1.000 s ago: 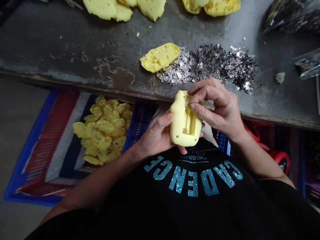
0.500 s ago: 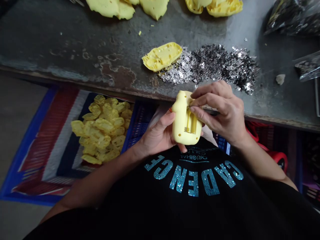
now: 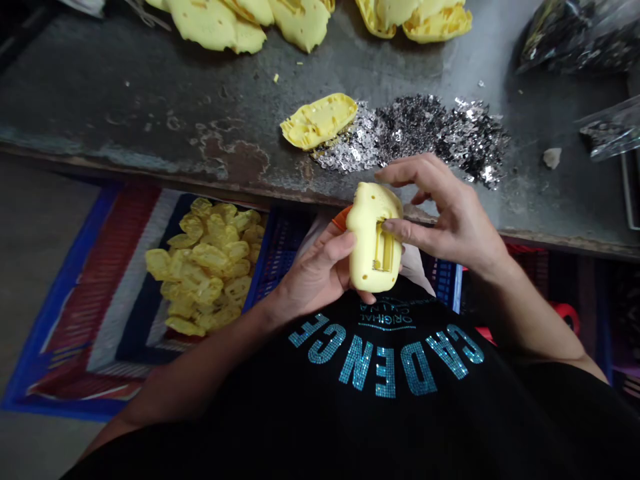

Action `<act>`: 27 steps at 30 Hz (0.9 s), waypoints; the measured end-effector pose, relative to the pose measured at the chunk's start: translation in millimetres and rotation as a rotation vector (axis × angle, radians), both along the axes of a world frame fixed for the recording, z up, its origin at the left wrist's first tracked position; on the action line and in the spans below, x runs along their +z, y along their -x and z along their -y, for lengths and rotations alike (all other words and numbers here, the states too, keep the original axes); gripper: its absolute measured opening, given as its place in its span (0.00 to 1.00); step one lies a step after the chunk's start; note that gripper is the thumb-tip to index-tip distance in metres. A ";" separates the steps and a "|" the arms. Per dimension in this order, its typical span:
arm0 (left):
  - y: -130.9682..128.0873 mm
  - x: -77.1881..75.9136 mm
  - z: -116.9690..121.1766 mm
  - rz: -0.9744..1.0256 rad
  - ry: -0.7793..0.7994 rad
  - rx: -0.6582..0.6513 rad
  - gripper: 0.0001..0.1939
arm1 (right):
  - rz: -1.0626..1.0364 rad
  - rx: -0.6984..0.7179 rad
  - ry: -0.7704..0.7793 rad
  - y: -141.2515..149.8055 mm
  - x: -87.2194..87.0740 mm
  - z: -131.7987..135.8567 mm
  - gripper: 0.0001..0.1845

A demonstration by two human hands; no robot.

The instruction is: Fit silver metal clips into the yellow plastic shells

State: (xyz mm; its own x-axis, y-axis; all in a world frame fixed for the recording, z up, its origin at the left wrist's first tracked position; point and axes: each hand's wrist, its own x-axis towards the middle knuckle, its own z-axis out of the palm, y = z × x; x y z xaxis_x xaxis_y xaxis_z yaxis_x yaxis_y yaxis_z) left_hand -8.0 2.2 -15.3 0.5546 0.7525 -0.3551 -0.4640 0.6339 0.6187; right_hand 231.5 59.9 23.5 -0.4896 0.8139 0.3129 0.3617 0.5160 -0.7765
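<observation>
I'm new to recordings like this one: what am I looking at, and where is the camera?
No machine here: these are a person's two bare hands, seen by a camera worn on the head, looking forward and down. The left hand holds a yellow casing; the right hand touches it with the thumb, at the far end of a slot. On the dark workbench lie a heap of metal pieces, an open yellow shell at its left end, and more yellow shells farther back. Below, a blue basket holds see-through yellow parts.
</observation>
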 end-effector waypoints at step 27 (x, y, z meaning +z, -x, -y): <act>25.0 -35.3 -9.1 -0.202 -0.027 0.084 0.25 | -0.020 -0.195 -0.026 23.5 -49.7 23.0 0.29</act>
State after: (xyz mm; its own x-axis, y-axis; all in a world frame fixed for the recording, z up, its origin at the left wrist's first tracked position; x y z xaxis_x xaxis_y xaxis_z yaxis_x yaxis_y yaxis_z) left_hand -32.9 11.3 -50.6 0.4088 0.8041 -0.4317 -0.3795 0.5800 0.7209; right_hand 208.1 36.9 -26.2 -0.3166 0.8844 0.3429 0.4415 0.4573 -0.7719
